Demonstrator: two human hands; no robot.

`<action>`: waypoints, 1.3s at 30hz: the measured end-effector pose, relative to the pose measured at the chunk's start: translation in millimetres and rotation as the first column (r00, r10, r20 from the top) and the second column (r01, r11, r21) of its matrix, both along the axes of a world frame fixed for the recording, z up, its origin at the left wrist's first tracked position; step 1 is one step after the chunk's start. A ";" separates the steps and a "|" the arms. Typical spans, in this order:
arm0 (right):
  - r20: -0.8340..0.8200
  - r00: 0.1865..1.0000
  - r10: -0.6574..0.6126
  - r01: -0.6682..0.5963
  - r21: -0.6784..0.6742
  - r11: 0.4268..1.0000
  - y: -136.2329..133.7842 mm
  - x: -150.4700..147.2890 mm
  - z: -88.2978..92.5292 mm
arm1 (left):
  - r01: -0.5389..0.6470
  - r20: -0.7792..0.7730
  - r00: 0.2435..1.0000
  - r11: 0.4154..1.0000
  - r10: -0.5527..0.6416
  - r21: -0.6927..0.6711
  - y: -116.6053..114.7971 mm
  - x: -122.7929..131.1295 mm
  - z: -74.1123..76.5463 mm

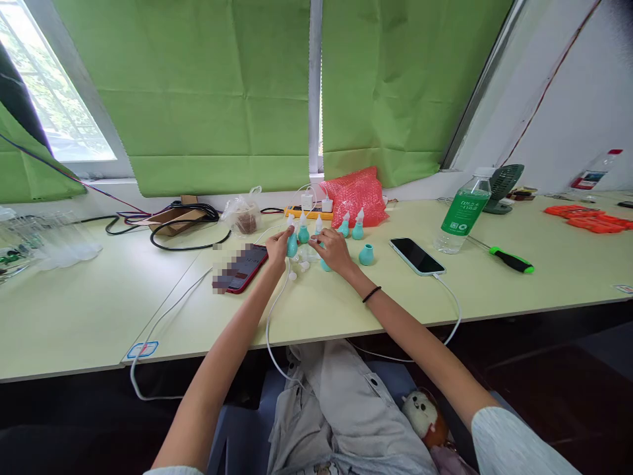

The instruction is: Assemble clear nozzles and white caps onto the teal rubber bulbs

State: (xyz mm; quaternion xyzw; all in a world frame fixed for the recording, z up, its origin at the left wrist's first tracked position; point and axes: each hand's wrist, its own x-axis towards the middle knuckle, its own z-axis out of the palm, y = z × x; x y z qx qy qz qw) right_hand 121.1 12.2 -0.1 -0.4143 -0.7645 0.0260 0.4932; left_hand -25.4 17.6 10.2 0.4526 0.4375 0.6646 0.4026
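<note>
Both my arms reach out over a pale green table (89, 310). My left hand (277, 249) is closed round a small teal rubber bulb with a clear tip (292, 243). My right hand (333, 252) is curled over another teal bulb (325, 265) lying on the table. Several more teal bulbs with clear tips stand just behind the hands, such as one (358, 225) and one (303, 231). A bulb with no tip (366, 254) sits to the right. Small clear loose tips (302, 264) lie between my hands.
A red phone (242, 267) lies left of my hands and a black phone (416, 256) on a white cable lies to the right. Further right stand a green-labelled water bottle (465, 212) and a green-handled screwdriver (509, 259). A red bubble-wrap bag (357, 193) and a power strip (309, 211) sit behind.
</note>
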 end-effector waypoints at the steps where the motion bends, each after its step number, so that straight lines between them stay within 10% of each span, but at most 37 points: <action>1: 0.040 0.999 -0.010 0.010 0.007 1.000 1.2 -1.4 -2.1 | -0.028 -0.017 0.999 1.000 0.029 0.008 1.6 0.6 -3.3; 39: 0.043 0.992 -0.119 0.112 0.135 0.985 -28.6 -13.2 -8.2 | -0.043 -0.138 0.987 0.973 0.076 0.229 -12.7 18.0 -5.1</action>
